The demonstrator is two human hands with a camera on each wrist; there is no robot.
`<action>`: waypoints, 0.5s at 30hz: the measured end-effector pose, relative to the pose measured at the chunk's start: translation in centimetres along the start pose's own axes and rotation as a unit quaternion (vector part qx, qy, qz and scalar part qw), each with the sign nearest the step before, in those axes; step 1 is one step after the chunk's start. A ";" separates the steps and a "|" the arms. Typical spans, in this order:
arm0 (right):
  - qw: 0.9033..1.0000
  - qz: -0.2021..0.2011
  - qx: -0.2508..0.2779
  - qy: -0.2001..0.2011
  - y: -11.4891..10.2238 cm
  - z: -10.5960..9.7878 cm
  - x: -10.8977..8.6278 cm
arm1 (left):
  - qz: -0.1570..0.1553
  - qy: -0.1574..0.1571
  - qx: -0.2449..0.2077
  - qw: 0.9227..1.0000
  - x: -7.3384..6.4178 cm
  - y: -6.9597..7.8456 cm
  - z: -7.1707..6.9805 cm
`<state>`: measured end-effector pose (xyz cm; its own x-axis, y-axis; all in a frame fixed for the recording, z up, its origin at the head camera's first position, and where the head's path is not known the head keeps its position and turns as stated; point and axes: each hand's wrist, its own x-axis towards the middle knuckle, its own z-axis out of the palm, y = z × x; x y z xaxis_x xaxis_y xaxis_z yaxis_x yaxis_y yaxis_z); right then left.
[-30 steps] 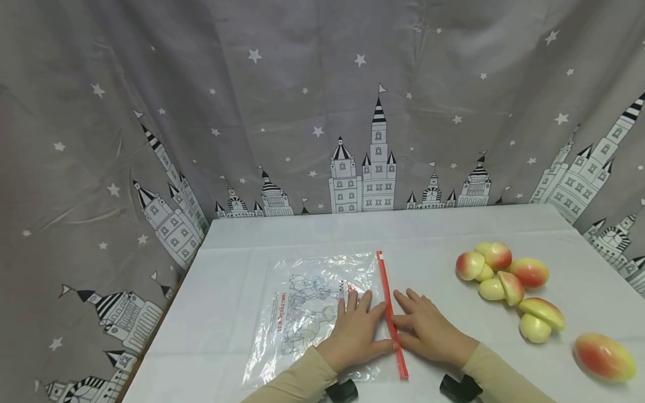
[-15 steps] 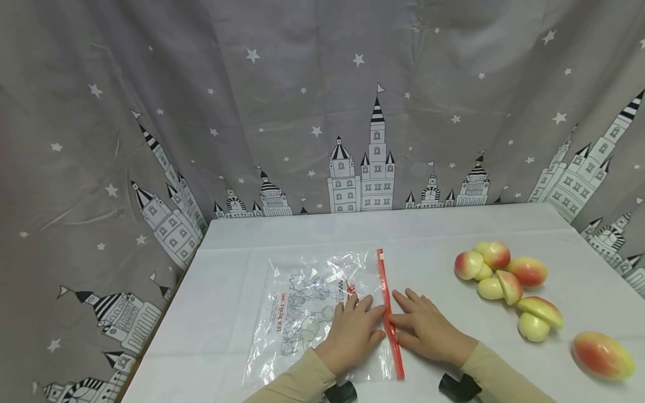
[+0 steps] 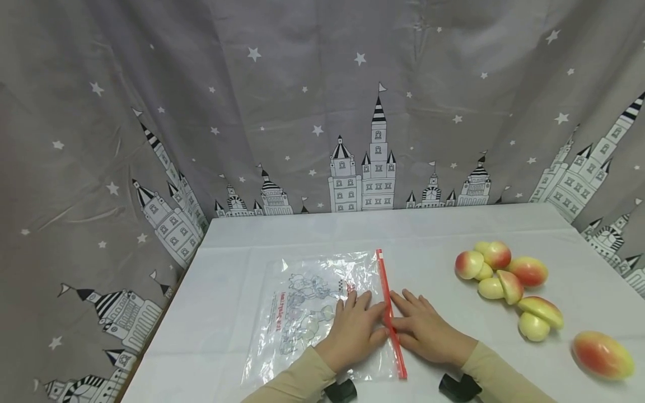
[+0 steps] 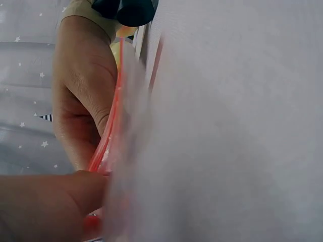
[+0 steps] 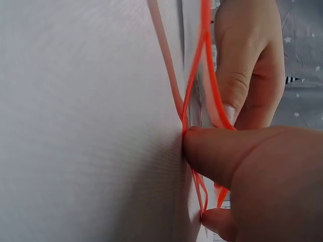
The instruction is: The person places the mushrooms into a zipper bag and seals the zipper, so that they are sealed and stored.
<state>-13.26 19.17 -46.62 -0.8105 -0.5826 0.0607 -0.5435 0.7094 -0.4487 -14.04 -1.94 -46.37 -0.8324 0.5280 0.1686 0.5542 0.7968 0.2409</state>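
A clear zip bag (image 3: 312,285) with blue figures and mirrored red lettering lies on the white table, its red edge strip (image 3: 383,280) to the right. My left hand (image 3: 353,336) rests over the bag, its index finger and thumb pinching the strip. From the other side my right hand (image 3: 425,330) meets the same edge, thumb and index finger at the strip. In the right wrist view the red edges (image 5: 214,91) stand parted, the right thumb (image 5: 217,151) at the lower one beside the table and the left hand (image 5: 245,65) at the upper one.
Several yellow-red toy fruits, such as a mango-like one (image 3: 529,271), and pale yellow knobs (image 3: 534,327) lie at the right. Another mango-like toy (image 3: 603,355) is nearer the front right. A grey castle-print curtain (image 3: 302,112) hangs behind the white table (image 3: 227,268).
My left thumb has drawn back from across the red strip toward the index finger. The right fingertips have edged slightly left to the strip. The toy fruits stay where they were.
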 end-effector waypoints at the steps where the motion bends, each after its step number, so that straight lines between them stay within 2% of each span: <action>1: 1.000 -0.003 -0.005 0.000 0.0 0.0 0.0 | -0.001 -0.002 -0.005 1.000 0.1 0.0 0.0; 5: 1.000 -0.002 -0.024 -0.002 -0.1 0.1 0.0 | -0.016 -0.017 -0.032 0.999 0.3 -0.2 -0.2; 11: 0.999 0.005 -0.039 -0.006 -0.2 0.0 0.0 | -0.015 -0.026 -0.059 0.998 0.3 -0.4 -0.6; 15: 0.999 0.003 -0.039 -0.007 -0.2 0.0 0.0 | -0.038 -0.035 -0.073 0.996 -0.2 -0.5 -0.5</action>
<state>-13.17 18.97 -46.56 -0.8108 -0.5835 0.0464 -0.5551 0.7413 -0.3773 -14.11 -2.56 -46.09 -0.8678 0.4907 0.0785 0.4800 0.7870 0.3876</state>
